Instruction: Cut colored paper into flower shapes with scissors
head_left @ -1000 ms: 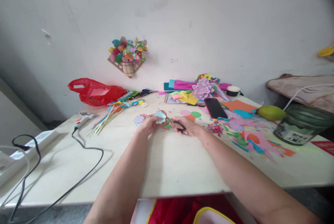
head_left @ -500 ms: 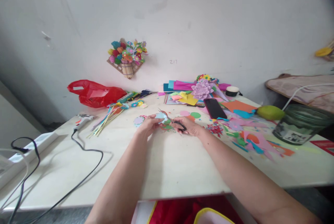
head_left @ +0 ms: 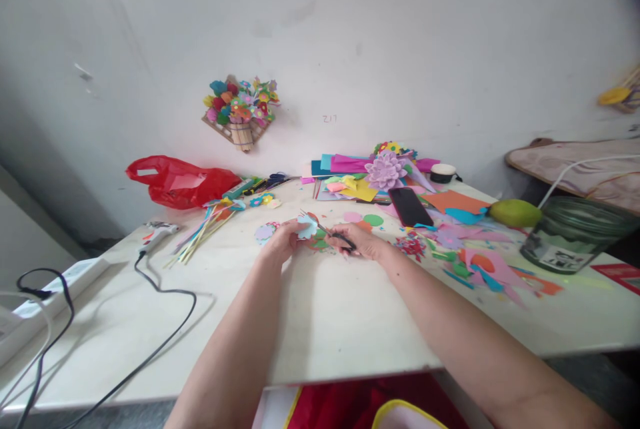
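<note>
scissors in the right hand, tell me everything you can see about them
The scissors have black handles, plastic by the look, and slim, metallic-looking blades. The right hand grips the handles, partly covering them. The blades point away and to the left, above the pale tabletop, reaching the light blue scalloped piece in the left hand. How far the blades are open is too small to tell.
</note>
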{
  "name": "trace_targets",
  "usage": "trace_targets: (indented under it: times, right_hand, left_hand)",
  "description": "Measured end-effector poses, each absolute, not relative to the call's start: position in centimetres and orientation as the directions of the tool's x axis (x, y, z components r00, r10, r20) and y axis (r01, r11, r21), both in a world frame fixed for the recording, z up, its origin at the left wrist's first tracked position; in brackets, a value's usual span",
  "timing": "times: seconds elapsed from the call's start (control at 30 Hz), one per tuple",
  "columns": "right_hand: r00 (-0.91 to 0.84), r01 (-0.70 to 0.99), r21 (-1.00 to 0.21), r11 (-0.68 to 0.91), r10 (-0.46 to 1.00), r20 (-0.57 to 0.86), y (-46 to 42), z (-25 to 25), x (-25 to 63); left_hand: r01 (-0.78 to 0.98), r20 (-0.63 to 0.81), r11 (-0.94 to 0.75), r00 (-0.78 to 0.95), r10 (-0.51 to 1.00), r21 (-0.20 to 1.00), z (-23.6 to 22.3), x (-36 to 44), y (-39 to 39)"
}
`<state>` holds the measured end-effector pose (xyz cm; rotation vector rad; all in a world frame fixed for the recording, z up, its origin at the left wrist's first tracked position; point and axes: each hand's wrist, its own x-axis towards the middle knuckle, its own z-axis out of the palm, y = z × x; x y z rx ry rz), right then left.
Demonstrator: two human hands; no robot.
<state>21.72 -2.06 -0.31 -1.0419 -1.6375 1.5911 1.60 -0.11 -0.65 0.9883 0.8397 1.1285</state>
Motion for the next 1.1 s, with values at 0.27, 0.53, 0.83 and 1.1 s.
trace_targets:
  times: [0.27, 0.53, 0.83, 1.1]
  right_hand:
    - [-0.513, 0.134, -0.991, 0.029, 0.858, -0.044, -2.0, -0.5, 21.8]
    - [-0.520, 0.088, -0.996, 0.023, 0.854, -0.026, -2.0, -0.8, 21.7]
    - [-0.528, 0.061, -0.998, 0.029, 0.849, -0.007, -1.9, -1.2, 21.5]
    - [-0.525, 0.034, -0.999, 0.036, 0.851, 0.013, -1.7, -1.6, 21.4]
  left_hand:
    - [-0.267, -0.009, 0.065, 0.208, 0.978, 0.962, -0.7, 1.5, 0.0]
    - [-0.263, -0.027, 0.078, 0.193, 0.981, 0.962, -0.7, 1.6, 0.0]
    - [-0.246, -0.017, 0.070, 0.214, 0.977, 0.967, -0.9, 1.9, 0.1]
    - [-0.262, -0.024, 0.081, 0.213, 0.977, 0.962, -0.9, 2.1, 0.0]
